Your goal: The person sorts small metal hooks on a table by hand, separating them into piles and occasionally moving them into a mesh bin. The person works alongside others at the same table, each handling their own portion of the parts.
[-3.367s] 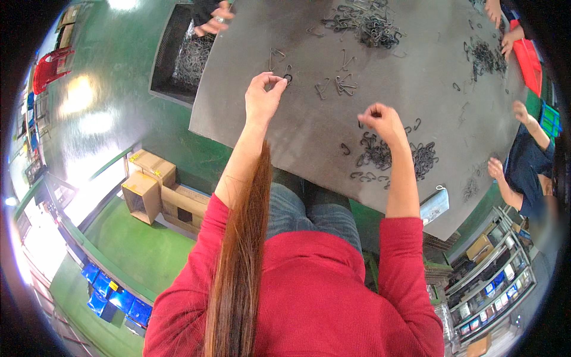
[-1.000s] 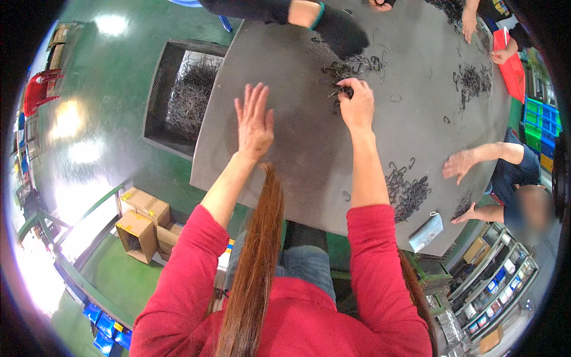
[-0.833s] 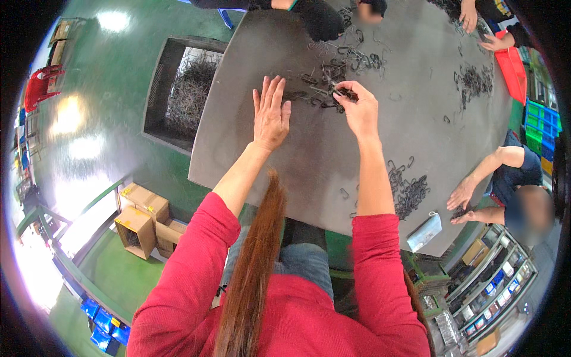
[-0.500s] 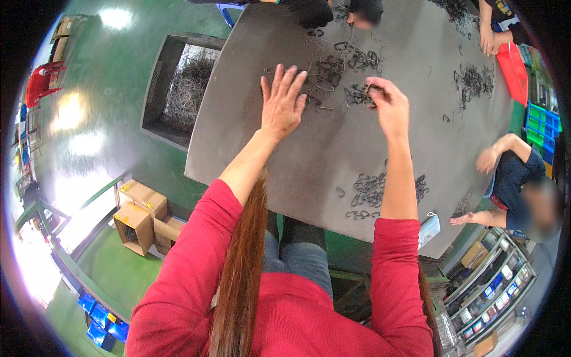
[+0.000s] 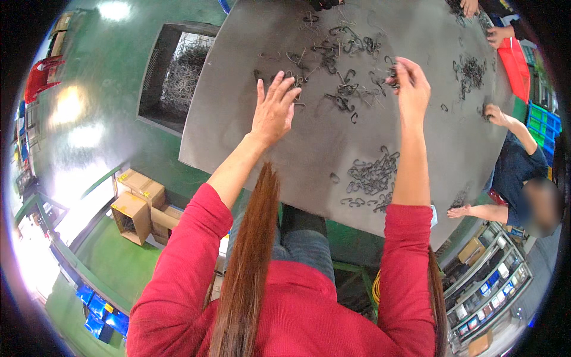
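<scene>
1. Head view, clock face centred on the picture: at 12 o'clock the person's left hand (image 5: pixel 275 113) lies palm down over the grey worktop (image 5: pixel 220 119), its grip apart, fingertips at a few dark metal hooks.
2. At 2 o'clock the right hand (image 5: pixel 411 89) reaches farther out, thumb and fingertips drawn near together beside dark pieces; blur leaves it unclear whether this grip is clamped on any.
3. Between them, at 1 o'clock, lie the scattered hooks (image 5: pixel 346 89), with some thin wire pieces among them. A denser near pile of hooks (image 5: pixel 372 175) sits at 3 o'clock, and a far pile (image 5: pixel 471 74) at 2 o'clock.
4. Just changed: half a second ago the right hand was closer in, at a tight clump; now it has moved outward, and hooks lie more loosely between the hands. Judging from this, single pieces are easier to tell apart, though several overlap.
5. Between 10 and 11 o'clock, a dark bin (image 5: pixel 156 65) of tangled wire pieces stands beside the worktop; a co-worker's open hand (image 5: pixel 459 212) rests near 4 o'clock.
</scene>
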Available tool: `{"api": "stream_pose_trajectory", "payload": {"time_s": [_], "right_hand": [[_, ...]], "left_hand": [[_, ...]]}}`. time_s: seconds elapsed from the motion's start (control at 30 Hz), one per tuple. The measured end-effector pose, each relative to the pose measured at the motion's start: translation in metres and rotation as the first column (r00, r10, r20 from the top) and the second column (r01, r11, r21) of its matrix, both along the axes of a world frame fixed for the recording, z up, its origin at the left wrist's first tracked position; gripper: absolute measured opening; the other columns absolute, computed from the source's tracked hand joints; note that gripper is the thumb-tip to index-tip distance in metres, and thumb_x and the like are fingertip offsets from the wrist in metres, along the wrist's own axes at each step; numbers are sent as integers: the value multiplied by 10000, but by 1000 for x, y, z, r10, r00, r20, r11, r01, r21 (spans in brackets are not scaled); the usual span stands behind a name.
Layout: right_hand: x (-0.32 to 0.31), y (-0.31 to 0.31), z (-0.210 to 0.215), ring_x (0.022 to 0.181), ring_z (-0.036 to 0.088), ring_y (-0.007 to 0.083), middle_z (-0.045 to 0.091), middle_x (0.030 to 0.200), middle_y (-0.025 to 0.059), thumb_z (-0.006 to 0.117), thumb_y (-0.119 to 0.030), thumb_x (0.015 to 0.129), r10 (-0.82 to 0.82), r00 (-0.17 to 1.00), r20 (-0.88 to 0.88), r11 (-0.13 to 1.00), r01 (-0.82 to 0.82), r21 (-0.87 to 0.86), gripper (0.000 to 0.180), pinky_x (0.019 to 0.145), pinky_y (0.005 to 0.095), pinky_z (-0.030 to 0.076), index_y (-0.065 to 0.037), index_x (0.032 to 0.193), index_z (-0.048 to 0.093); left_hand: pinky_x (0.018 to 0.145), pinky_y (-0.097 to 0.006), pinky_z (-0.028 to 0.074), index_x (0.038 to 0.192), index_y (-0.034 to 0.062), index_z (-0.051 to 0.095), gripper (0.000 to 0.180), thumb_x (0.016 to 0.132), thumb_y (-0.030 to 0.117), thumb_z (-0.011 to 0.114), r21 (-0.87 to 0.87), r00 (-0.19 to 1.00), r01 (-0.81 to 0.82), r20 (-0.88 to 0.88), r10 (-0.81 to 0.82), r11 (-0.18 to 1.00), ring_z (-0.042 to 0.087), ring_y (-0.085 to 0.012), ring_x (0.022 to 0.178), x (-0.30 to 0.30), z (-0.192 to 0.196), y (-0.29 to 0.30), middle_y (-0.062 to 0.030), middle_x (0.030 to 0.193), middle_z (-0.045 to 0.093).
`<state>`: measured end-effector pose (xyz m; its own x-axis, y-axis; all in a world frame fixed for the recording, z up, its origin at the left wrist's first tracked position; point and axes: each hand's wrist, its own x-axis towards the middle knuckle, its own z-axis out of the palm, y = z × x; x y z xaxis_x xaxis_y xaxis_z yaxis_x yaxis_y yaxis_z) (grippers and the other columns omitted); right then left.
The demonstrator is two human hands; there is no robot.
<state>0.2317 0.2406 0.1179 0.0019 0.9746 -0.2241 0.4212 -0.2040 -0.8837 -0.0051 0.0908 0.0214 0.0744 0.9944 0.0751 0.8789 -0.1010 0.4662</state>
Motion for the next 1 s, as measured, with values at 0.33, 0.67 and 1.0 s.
{"api": "stream_pose_trajectory", "payload": {"time_s": [0.33, 0.67, 1.0], "right_hand": [[35, 31, -2, 862, 644, 108, 653, 1099, 8, 508, -3, 906, 62, 993, 103, 990, -74, 122, 285, 682, 229, 470, -83, 1163, 598], [65, 31, -16, 1004, 613, 176, 640, 1126, 39, 579, -57, 863, -4, 949, 316, 927, -116, 358, 230, 791, 301, 481, -128, 1076, 632], [-35, -68, -89, 903, 625, 254, 656, 929, 58, 721, -412, 740, 181, 721, 669, 964, -265, 24, 366, 759, 435, 451, -122, 950, 649]], "left_hand": [[1113, -567, 148, 1273, 167, 491, 436, 850, 121, 585, 123, 989, 146, -31, -143, 982, 270, -215, 1370, 42, -2, 16, -5, 1353, 424], [985, -452, 324, 1031, 143, 614, 225, 809, 114, 600, 13, 988, 149, 24, -150, 989, 511, -176, 1046, 54, -1, 20, 15, 1024, 579], [704, -259, 479, 973, 62, 660, 137, 855, 119, 620, -499, 525, -178, 681, 511, 848, 607, -98, 753, 34, 30, 0, -20, 847, 663]]}}
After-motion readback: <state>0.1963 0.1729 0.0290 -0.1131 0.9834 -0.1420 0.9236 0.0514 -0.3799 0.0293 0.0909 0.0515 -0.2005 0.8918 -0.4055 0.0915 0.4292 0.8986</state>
